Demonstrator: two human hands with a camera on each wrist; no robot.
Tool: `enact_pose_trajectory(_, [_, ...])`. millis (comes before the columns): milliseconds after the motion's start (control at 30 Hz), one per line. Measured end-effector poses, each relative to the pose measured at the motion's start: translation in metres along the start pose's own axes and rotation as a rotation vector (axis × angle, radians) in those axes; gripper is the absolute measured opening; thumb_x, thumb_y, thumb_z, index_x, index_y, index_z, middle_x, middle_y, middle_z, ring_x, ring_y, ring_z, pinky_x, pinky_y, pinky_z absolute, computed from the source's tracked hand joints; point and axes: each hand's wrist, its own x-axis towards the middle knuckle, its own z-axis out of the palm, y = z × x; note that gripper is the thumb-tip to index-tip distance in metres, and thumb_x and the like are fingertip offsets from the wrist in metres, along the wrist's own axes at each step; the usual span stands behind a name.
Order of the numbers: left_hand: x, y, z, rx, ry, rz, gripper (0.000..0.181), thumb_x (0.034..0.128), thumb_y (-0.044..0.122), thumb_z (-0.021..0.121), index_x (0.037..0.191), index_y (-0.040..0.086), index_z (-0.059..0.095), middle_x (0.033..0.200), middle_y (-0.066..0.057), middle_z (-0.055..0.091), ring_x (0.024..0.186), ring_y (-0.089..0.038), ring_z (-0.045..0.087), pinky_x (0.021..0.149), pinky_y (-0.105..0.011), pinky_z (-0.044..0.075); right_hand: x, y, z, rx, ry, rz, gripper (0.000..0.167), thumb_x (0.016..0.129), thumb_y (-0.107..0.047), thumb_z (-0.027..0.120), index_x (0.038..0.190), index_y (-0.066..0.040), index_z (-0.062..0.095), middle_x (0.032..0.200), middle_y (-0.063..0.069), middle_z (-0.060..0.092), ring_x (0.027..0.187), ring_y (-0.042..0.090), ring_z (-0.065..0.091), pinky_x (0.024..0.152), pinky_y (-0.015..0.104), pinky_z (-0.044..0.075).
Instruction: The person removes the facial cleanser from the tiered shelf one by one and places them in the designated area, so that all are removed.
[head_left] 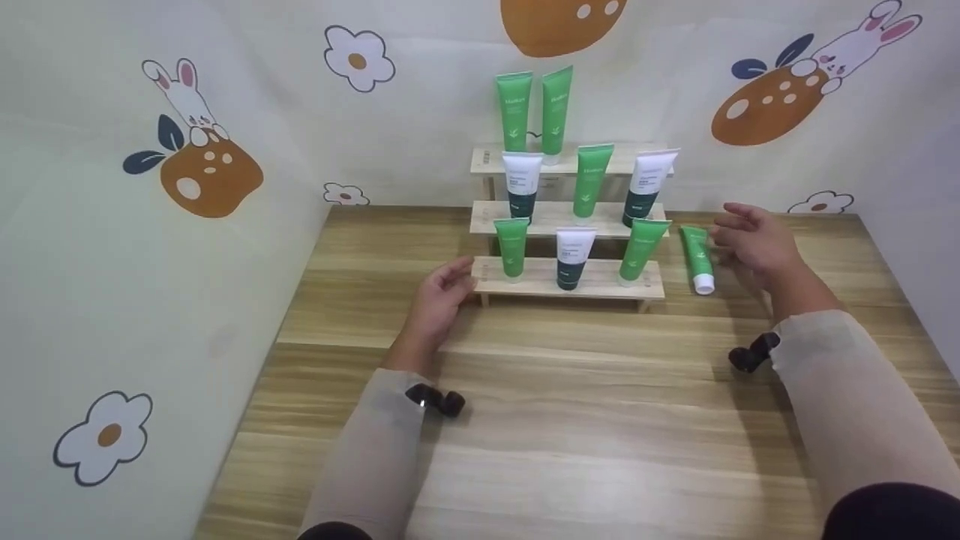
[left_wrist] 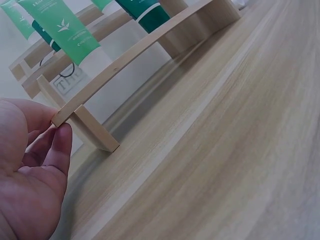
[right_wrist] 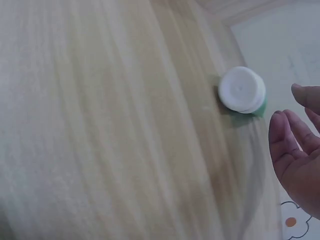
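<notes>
Head view: L hand (head_left: pixel 442 296) pinches L end of bottom shelf (head_left: pixel 540 271); R hand (head_left: pixel 754 240), fingers loosely spread, has green tube (head_left: pixel 697 259) lying just to its L, cap (head_left: pixel 703 286) twd cam, long axis roughly front-to-back. R wrist cam: cap, near end-on, hides most of tube; R hand cut off at edge.
</notes>
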Motion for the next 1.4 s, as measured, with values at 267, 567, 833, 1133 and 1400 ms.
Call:
enact_pose_trajectory(267, [0.000,0.000,0.000,0.003,0.004,0.011,0.043,0.1011,0.009,0.071,0.144,0.010,0.066,0.146,-0.011,0.068,0.134,-0.025,0.064,0.113,-0.036,0.057,-0.007,-0.022,0.001,-0.028,0.054,-0.120,0.068,0.107,-0.032,0.065,0.167,-0.019,0.035,0.143,-0.005,0.060,0.122,0.012,0.062,0.097,0.022,0.062])
enact_pose_trajectory(567, [0.001,-0.002,0.000,-0.062,-0.009,-0.018,0.044,0.1023,0.006,0.068,0.146,0.006,0.064,0.150,-0.013,0.064,0.129,-0.023,0.065,0.101,-0.029,0.061,-0.027,-0.057,0.007,0.133,0.078,-0.213,0.064,0.101,-0.030,0.075,0.158,-0.017,0.048,0.127,-0.007,0.067,0.110,0.009,0.067,0.084,0.017,0.062])
enact_pose_trajectory(833, [0.004,-0.003,-0.001,-0.103,-0.029,-0.043,0.044,0.1023,0.006,0.068,0.147,0.008,0.063,0.154,-0.009,0.061,0.129,-0.021,0.064,0.099,-0.028,0.061,-0.043,-0.088,0.016,0.237,0.042,-0.263,0.064,0.095,-0.028,0.083,0.152,-0.018,0.055,0.125,0.001,0.066,0.107,0.014,0.068,0.081,0.018,0.063])
enact_pose_trajectory(1133, [0.004,-0.001,0.000,-0.102,-0.032,-0.047,0.044,0.1028,0.006,0.067,0.146,0.008,0.063,0.152,-0.009,0.062,0.124,-0.021,0.066,0.098,-0.029,0.062,-0.052,-0.118,0.018,0.259,0.034,-0.317,0.054,0.095,-0.022,0.083,0.144,-0.017,0.062,0.118,0.000,0.067,0.103,0.015,0.068,0.077,0.020,0.062])
enact_pose_trajectory(1400, [0.004,-0.002,0.001,-0.098,-0.010,-0.040,0.043,0.1020,0.005,0.069,0.145,0.008,0.064,0.146,-0.010,0.066,0.113,-0.017,0.069,0.091,-0.025,0.063,-0.063,-0.145,0.021,0.328,0.001,-0.398,0.053,0.092,-0.017,0.086,0.141,-0.014,0.065,0.114,0.002,0.068,0.101,0.018,0.069,0.075,0.020,0.062])
